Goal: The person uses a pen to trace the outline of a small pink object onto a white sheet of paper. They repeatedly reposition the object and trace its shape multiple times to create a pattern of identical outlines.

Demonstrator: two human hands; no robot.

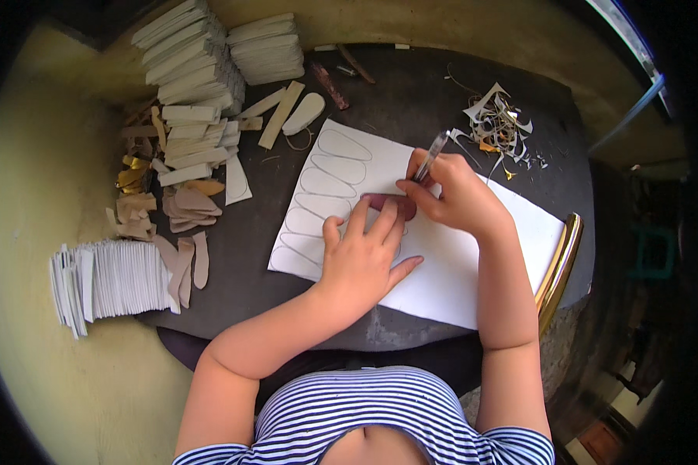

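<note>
A large white sheet (457,267) lies at a slant on the dark table, with several long rounded outlines drawn in rows on its left part. My left hand (361,252) rests on it with fingers spread, the fingertips pressing a dark reddish sole-shaped template (407,206) flat against the paper. The fingers cover part of the template. My right hand (464,195) pinches a clear-barrelled pen (436,152) at the template's upper right edge. Where the pen's tip meets the paper is hidden behind the fingers.
Tall stacks of white cut strips (190,58) stand at the far left, with tan sole-shaped pieces (190,209) nearer. A row of white pieces (120,279) sits at the left edge. Scraps (498,124) lie far right; a gold roll (564,267) lies along the right edge.
</note>
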